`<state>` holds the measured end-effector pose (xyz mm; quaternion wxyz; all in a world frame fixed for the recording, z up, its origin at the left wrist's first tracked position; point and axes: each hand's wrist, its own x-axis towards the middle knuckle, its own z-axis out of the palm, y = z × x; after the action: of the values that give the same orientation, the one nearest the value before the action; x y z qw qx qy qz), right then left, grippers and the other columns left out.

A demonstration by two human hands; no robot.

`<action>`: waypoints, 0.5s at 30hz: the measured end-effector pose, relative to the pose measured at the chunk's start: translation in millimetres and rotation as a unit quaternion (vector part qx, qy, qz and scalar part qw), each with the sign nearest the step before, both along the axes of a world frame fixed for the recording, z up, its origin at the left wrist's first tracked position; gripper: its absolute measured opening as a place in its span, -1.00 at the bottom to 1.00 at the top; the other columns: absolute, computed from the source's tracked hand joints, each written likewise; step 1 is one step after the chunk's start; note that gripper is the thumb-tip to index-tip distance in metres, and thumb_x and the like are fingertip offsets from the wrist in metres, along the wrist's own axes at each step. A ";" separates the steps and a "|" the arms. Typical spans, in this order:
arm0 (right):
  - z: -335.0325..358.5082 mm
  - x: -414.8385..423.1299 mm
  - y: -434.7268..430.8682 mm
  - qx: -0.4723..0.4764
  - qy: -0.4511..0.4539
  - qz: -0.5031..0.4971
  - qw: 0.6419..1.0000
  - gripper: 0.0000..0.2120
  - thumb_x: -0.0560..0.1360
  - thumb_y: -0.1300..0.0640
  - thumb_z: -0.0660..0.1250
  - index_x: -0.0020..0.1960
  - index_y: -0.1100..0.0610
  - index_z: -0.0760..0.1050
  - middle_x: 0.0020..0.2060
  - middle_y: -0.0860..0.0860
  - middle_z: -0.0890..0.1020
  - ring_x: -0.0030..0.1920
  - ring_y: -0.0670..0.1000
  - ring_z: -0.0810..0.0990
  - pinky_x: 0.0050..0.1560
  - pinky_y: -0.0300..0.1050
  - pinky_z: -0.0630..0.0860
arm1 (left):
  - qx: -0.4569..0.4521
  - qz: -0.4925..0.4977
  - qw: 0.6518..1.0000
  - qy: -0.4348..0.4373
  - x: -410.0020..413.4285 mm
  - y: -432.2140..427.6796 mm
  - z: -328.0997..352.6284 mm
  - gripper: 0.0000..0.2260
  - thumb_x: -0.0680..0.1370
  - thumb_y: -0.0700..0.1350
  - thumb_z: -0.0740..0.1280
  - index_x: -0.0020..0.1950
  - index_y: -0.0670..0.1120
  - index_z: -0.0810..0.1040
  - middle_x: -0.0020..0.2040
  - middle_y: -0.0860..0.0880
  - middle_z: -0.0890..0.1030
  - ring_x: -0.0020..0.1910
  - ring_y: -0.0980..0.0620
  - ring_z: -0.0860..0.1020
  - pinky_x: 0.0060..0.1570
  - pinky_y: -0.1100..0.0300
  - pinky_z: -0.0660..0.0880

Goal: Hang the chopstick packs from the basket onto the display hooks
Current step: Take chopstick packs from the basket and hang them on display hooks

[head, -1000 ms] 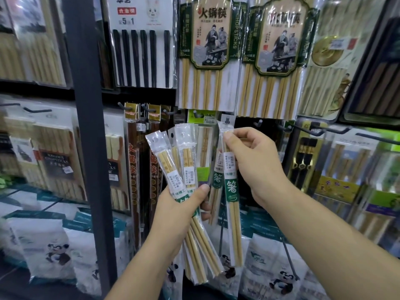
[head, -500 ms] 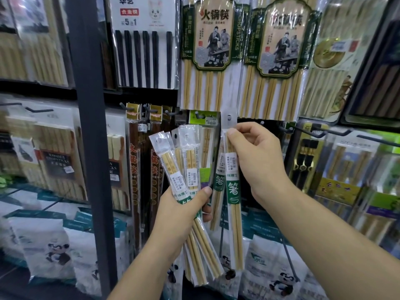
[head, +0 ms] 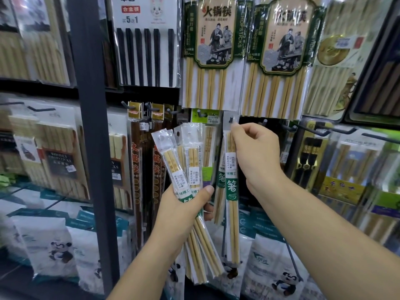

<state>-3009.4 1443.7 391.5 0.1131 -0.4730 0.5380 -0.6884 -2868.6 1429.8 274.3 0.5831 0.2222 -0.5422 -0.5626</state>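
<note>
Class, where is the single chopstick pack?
Head view, centre: the right hand pinches the single pack at a hook, beside the bundle in the left hand.

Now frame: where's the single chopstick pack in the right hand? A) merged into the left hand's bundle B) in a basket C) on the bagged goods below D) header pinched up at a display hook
D: the right hand pinches the single chopstick pack by its header at the display hook, while the left hand grips the other packs separately.
</note>
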 end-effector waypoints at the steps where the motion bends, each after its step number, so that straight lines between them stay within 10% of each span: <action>1: -1.9 -1.6 -2.2 0.005 0.003 -0.011 1.000 -0.70 0.60 0.00 0.34 -0.24 0.14 0.61 -0.43 -0.02 0.55 -0.35 -0.14 0.49 -0.22 -0.09 0.51 | 0.003 0.001 1.000 -0.003 0.7 -0.1 0.0 -0.84 0.57 -0.21 0.48 0.15 -0.13 0.67 -0.16 -0.12 0.66 -0.29 -0.09 0.62 -0.26 0.00 0.65; 10: -22.0 -5.9 3.9 0.012 0.027 -0.062 0.998 -0.73 0.59 -0.07 0.38 -0.19 0.08 0.52 -0.40 -0.16 0.50 -0.41 -0.25 0.44 -0.34 -0.34 0.36 | 0.020 -0.024 0.999 0.031 -0.8 3.6 2.6 -0.87 0.61 -0.31 0.40 0.08 -0.12 0.67 -0.19 -0.08 0.66 -0.27 -0.07 0.63 -0.23 -0.02 0.67; 15: -27.1 10.2 21.3 0.034 0.079 0.077 0.993 -0.88 0.59 -0.01 0.38 -0.05 -0.01 0.65 -0.22 -0.11 0.69 -0.22 -0.19 0.62 -0.25 -0.35 0.50 | 0.007 -0.042 0.999 0.017 -3.3 6.3 2.5 -0.83 0.59 -0.26 0.44 0.06 -0.01 0.72 -0.03 -0.14 0.74 -0.12 -0.15 0.74 -0.14 0.01 0.68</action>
<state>-2999.2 1465.0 364.4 0.1388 -0.5617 0.5309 -0.6192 -2871.9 1436.2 276.8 0.5669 0.1934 -0.5371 -0.5940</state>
